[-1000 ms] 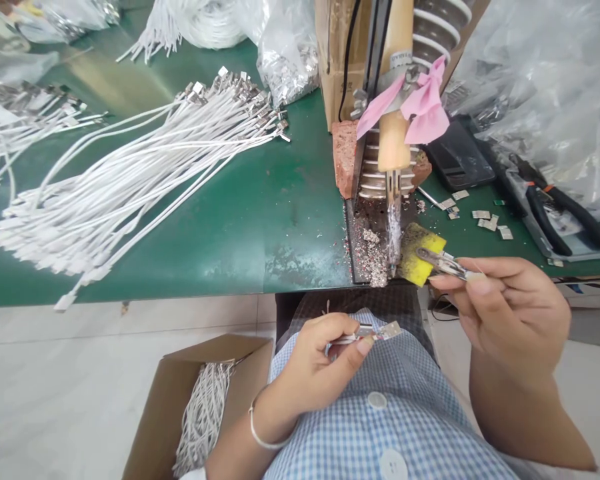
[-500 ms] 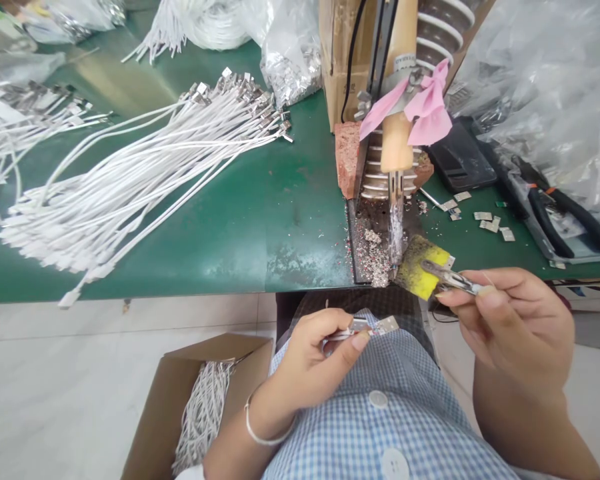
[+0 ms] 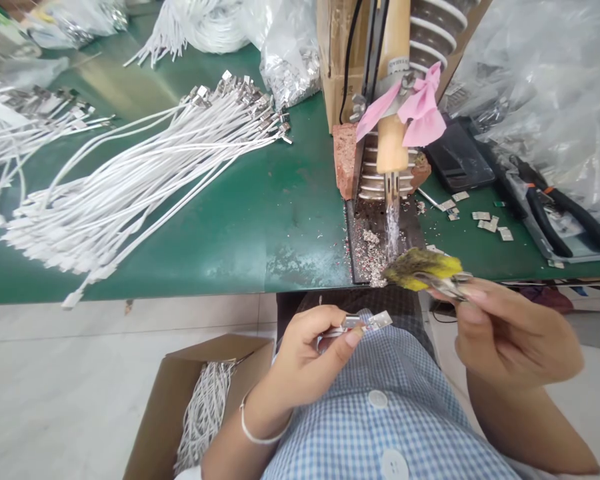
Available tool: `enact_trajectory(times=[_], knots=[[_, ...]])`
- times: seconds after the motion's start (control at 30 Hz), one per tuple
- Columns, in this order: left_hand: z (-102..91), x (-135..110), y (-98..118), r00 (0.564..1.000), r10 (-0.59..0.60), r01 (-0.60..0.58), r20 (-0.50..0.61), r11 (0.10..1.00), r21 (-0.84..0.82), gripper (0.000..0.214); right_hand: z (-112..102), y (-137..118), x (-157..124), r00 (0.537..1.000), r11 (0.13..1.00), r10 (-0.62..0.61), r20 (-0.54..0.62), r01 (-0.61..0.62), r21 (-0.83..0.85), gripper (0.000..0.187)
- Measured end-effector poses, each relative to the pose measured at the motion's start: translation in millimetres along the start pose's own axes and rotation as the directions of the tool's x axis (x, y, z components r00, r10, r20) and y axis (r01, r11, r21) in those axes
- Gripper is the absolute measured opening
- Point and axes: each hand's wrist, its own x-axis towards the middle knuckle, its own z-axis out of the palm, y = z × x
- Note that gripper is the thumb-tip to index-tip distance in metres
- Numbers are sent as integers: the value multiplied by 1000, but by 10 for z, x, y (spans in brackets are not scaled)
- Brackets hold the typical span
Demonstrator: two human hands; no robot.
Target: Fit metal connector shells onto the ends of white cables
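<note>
My left hand (image 3: pixel 317 353), in front of the checked garment, is closed on a USB cable, its metal USB plug (image 3: pixel 380 321) sticking out past the thumb. My right hand (image 3: pixel 520 330) pinches a metal clip (image 3: pixel 447 285) that grips a yellow sponge (image 3: pixel 425 265), blackened on its left part. The sponge is at the lower end of an upright soldering iron (image 3: pixel 393 220), touching or nearly touching the tip, which it partly hides. A pink ribbon (image 3: pixel 423 113) is tied on the iron's wooden handle. Solder crumbs (image 3: pixel 374 263) lie on the dark base plate under it.
White USB cables (image 3: pixel 145 180) lie in a bundle on the green table (image 3: pixel 305 227). A cardboard box (image 3: pixel 153 427) with more cables stands below. Pliers (image 3: pixel 565 207), a black phone (image 3: pixel 460 157), small metal plugs and plastic bags are at the right.
My right hand has turned the clip, so the sponge now shows edge-on and sits slightly further left against the iron's tip. My left hand with the USB cable has barely shifted.
</note>
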Motion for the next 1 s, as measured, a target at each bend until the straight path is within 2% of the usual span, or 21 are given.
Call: enact_trajectory(times=[0.07,0.1,0.27,0.37,0.43,0.5,0.57,0.63,0.67,0.73,0.8,0.87,1.0], knots=[[-2,-2,4,1000,2,-2,0,1000,1,14,-13,22,-32,994,992,-86,72,92,-82,71],[-3,-4,4,1000,-2,2,2,1000,0,14,-14,33,-47,995,991,-76,68,83,-103,72],[16,0,0,999,-39,39,14,999,-14,17,32,71,-35,996,998,56,-74,-56,-1,58],[44,40,23,999,-42,42,25,999,-5,18,76,43,75,978,978,207,16,-207,39,50],[59,72,47,999,-41,41,32,999,9,17,103,10,164,940,944,327,96,-330,23,48],[68,94,63,999,-37,36,35,999,20,17,119,-25,225,922,923,373,108,-380,56,48],[69,103,66,999,-36,35,34,999,25,17,117,-62,232,924,906,374,83,-383,179,44],[68,108,59,999,-36,36,32,999,29,18,99,-114,185,941,894,330,76,-337,295,31],[68,113,55,999,-35,34,29,999,32,18,88,-147,151,951,900,293,104,-311,306,26],[75,133,57,999,-26,26,18,998,50,18,71,-225,80,951,938,195,239,-253,239,20],[88,164,72,1000,4,-5,14,997,75,15,75,-302,30,913,964,118,390,-200,177,17],[105,196,90,998,53,-55,23,993,100,10,104,-357,2,874,956,116,473,-227,186,12],[128,221,103,984,172,-177,52,975,132,5,185,-377,-18,842,918,230,487,-354,179,12]])
